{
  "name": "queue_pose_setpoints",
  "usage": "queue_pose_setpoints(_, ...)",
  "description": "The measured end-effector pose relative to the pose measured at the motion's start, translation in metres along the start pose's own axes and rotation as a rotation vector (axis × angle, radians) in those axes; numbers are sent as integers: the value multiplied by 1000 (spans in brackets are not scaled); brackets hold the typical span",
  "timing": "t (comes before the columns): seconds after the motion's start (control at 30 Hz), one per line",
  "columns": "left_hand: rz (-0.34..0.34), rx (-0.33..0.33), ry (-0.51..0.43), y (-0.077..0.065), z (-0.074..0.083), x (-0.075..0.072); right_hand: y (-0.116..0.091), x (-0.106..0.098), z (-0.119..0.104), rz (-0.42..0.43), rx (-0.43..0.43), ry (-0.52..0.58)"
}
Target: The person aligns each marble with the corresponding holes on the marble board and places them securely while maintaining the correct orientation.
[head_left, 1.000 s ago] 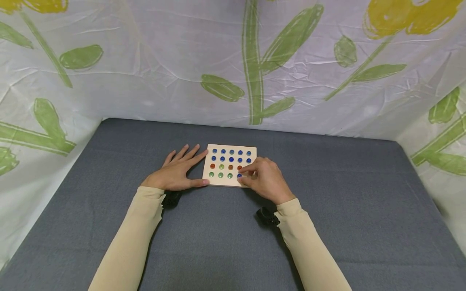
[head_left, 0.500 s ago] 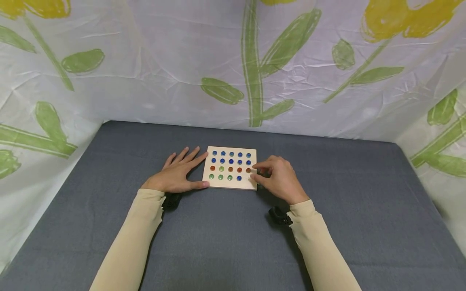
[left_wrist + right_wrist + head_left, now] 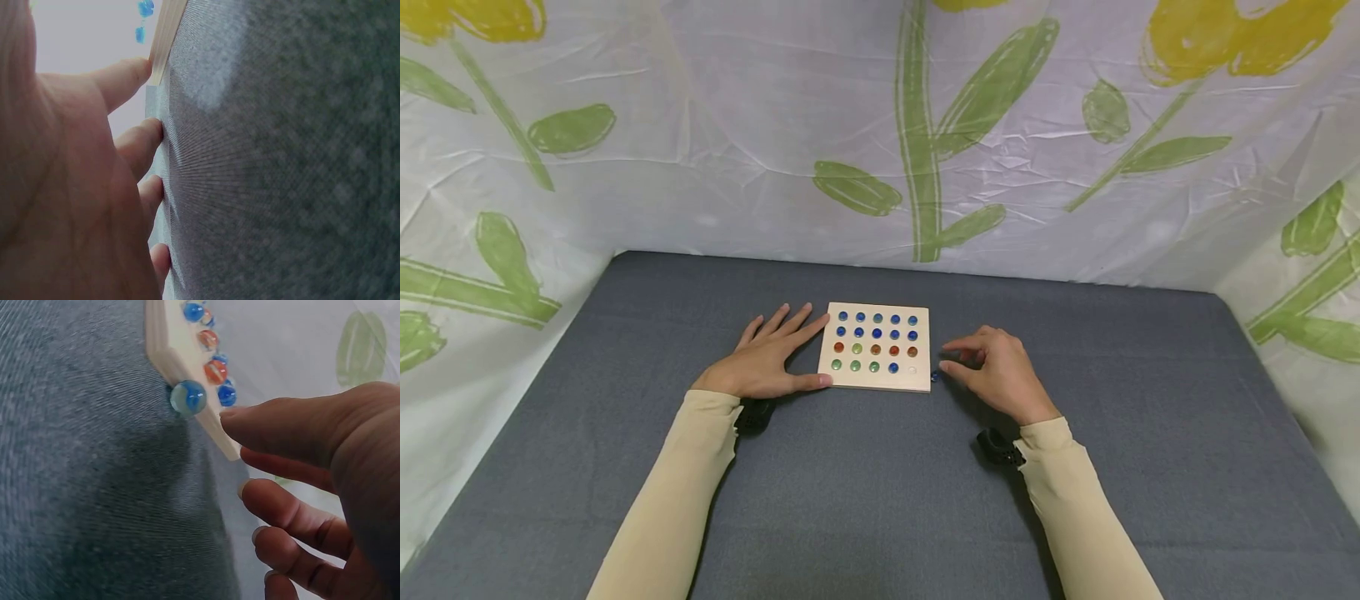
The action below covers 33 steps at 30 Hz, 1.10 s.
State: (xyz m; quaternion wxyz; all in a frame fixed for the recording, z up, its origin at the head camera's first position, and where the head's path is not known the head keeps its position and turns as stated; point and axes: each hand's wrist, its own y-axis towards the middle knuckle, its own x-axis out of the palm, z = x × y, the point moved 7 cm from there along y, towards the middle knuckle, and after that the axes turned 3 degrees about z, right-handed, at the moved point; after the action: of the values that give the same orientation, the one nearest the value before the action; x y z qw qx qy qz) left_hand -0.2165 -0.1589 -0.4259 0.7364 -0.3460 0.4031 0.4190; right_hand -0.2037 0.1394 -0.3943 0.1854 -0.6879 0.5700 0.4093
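A pale wooden marble board [image 3: 874,381] lies on the table, set with rows of blue, red-orange and green glass marbles. The hollow at its near right corner holds no marble. Spread flat, my left hand [image 3: 760,362] touches the board's left edge with index fingertip and thumb. On the cloth against the right edge rests a loose blue marble [image 3: 934,377]; the right wrist view shows that marble [image 3: 189,397] as clear and blue. Just right of it is my right hand [image 3: 1000,375], thumb and index finger apart, with nothing between them.
Grey-blue cloth [image 3: 865,483] covers the table on all sides of the board. A white sheet [image 3: 737,108] with painted green leaves and yellow flowers hangs behind the table and at both sides. Each wrist carries a small black camera.
My right hand has drawn off the board's near right corner and moved right. The loose blue marble now shows beside the board's right edge. My left hand stays put.
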Motion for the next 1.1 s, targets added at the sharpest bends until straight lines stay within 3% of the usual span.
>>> queue_pose_setpoints(0.73,-5,-1,-1,0,0,-1,2,12,6,-13,22,-21)
queue_pose_setpoints(1.1,-6,1,-3,1,-1,2,0,13,8,-123,-5,56)
